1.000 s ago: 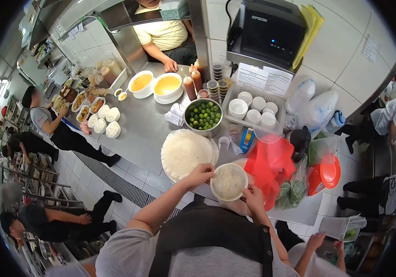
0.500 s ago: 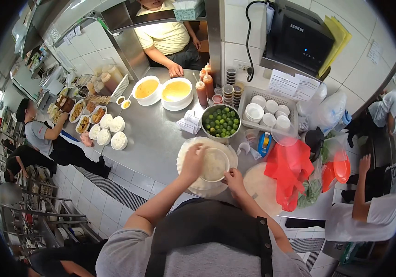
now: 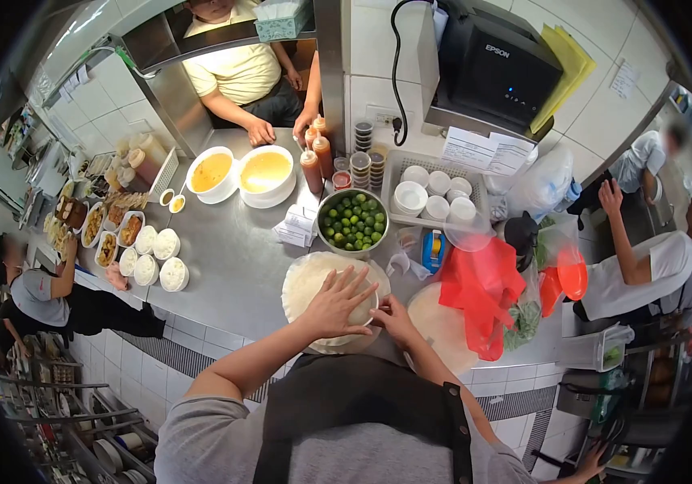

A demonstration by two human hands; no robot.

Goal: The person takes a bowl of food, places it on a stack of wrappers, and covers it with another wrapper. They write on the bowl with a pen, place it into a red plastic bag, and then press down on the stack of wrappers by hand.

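Note:
My left hand lies with fingers spread flat over a round, pale, translucent-looking bowl, hiding most of it. The fingers of my right hand are closed on the bowl's near right rim. Beneath the bowl is a wide stack of pale round pieces with a wavy edge; I cannot make out what they are. Just beyond stands a metal bowl of small green limes. Another pale round disc lies to the right, partly under a red plastic bag.
Two bowls of orange soup, sauce bottles and paper slips stand farther back. White cups fill a basket. Rice bowls sit left. A tape dispenser is close right. Co-workers stand on both sides.
My left hand has gone from partly curled and blurred to spread flat over the bowl. My view has shifted right. Another person's hand now reaches to the sauce bottles.

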